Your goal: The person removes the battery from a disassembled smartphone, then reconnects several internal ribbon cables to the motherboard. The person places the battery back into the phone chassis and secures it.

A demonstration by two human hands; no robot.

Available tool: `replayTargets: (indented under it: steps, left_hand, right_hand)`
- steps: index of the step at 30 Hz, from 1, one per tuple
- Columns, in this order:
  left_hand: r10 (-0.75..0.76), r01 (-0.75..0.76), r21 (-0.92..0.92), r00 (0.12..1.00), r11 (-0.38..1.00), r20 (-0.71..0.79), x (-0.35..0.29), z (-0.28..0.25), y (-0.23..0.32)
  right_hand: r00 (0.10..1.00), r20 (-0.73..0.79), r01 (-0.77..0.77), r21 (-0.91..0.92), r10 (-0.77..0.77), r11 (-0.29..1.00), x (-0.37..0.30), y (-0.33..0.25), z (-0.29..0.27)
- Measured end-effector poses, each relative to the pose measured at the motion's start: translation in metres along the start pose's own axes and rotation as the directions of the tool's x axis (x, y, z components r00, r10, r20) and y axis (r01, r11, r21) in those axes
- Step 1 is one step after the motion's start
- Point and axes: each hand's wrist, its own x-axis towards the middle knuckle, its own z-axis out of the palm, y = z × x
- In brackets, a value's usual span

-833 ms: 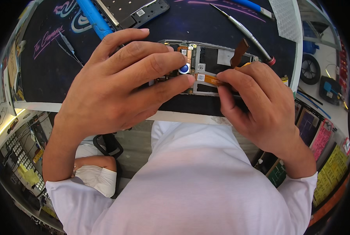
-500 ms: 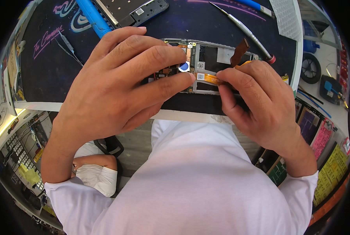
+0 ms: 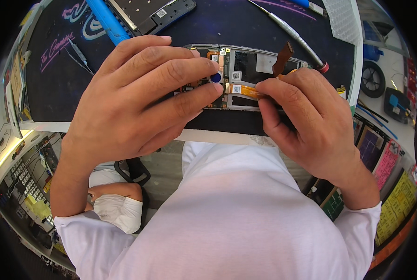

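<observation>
An opened phone (image 3: pixel 265 62) lies on the dark mat, its circuit board showing at the left and a frame with dark recesses at the right. My left hand (image 3: pixel 138 95) spreads over the board's left end, fingers stretched out and apart. Its fingertips rest around a round, dark-blue part (image 3: pixel 216 77) with a pale rim. In a pinch between thumb and forefinger, my right hand (image 3: pixel 306 105) has an orange flex cable (image 3: pixel 243 90) with a small coded label. The cable's left end lies at the board's edge; whether it is joined there I cannot tell. A brown ribbon (image 3: pixel 283 59) stands up beside the right fingers.
Beyond the phone lie a screwdriver (image 3: pixel 295 35) with a red end, a blue bar-shaped thing (image 3: pixel 108 21) and a black phone housing part (image 3: pixel 164 16). Tweezers (image 3: pixel 79 53) lie at the left. Another person's arm (image 3: pixel 117 190) shows below the table at the left.
My left fingertips have drawn back leftward from the cable's end, baring more of the board's edge. The right hand keeps its pinch on the cable, nearly still.
</observation>
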Motion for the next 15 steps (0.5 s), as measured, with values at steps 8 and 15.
replayTargets:
  steps: [8,15]
  left_hand:
    - [0.007,-0.008,-0.006,1.000,1.000,-0.028,0.0023,0.0016,-0.0008]
    - [0.023,-0.024,-0.015,0.999,1.000,-0.041,0.0044,0.0026,-0.0046]
  right_hand:
    - [1.000,0.017,0.006,-0.006,-0.006,1.000,0.0019,0.0007,-0.0019]
    - [0.999,0.024,0.023,-0.019,-0.022,1.000,0.0029,0.0017,-0.0031]
